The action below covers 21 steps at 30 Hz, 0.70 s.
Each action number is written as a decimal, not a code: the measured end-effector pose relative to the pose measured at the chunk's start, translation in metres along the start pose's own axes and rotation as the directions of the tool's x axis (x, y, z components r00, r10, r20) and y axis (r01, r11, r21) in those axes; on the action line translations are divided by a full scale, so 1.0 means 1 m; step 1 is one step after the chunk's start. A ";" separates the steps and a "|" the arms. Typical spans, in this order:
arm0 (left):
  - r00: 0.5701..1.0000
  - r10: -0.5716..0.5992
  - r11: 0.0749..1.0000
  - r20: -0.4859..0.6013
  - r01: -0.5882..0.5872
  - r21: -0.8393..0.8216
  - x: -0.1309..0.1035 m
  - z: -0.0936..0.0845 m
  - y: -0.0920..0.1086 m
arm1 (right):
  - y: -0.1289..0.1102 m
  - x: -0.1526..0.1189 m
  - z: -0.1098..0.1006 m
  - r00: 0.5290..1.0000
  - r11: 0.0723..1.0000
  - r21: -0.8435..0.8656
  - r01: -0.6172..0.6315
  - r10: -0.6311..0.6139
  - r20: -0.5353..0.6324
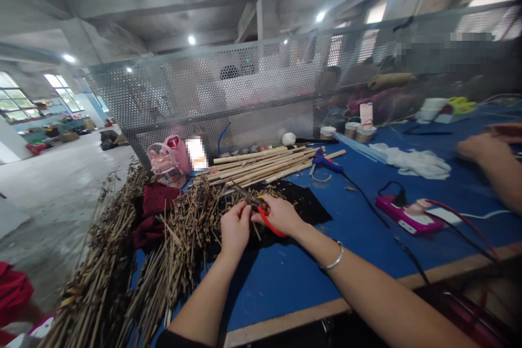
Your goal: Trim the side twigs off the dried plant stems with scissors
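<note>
My right hand [281, 215] is closed round the red-orange handle of a pair of scissors [271, 223], whose blades point away to the upper left. Close beside it, my left hand [235, 225] pinches a dry brown plant stem near the blades; the stem is partly hidden by my fingers. Under and left of my hands lies a pile of dried stems with seed heads [190, 223]. Brown clippings are scattered over a black cloth [312, 207] on the blue table [281, 283].
Pale wooden sticks [253, 169] lie behind my hands, near a blue glue gun [326, 162]. At right are a pink power strip [403, 215] with cables and white gloves [416, 162]. Another person's hand [481, 147] is at far right. A perforated metal screen [196, 92] stands behind.
</note>
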<state>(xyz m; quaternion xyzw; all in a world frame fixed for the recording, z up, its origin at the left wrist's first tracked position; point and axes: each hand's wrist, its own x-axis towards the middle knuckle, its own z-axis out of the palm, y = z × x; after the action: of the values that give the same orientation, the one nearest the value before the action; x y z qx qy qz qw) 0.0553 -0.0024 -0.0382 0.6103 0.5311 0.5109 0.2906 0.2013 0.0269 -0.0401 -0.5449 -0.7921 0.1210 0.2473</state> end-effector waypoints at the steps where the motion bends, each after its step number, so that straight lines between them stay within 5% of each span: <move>1: 1.000 -0.006 1.000 0.001 0.006 -0.016 0.000 0.000 0.000 | 0.000 0.000 -0.001 1.000 1.000 -0.025 0.004 -0.004 -0.008; 21: 0.998 -0.066 0.996 -0.014 0.065 -0.061 0.003 -0.001 -0.002 | 0.000 0.000 0.004 0.996 0.996 0.059 -0.067 0.063 0.065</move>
<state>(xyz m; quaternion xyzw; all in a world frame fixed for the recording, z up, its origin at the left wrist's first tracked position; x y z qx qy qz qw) 0.0536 0.0006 -0.0392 0.5792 0.5374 0.5218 0.3215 0.1992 0.0276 -0.0431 -0.5585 -0.7772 0.1703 0.2345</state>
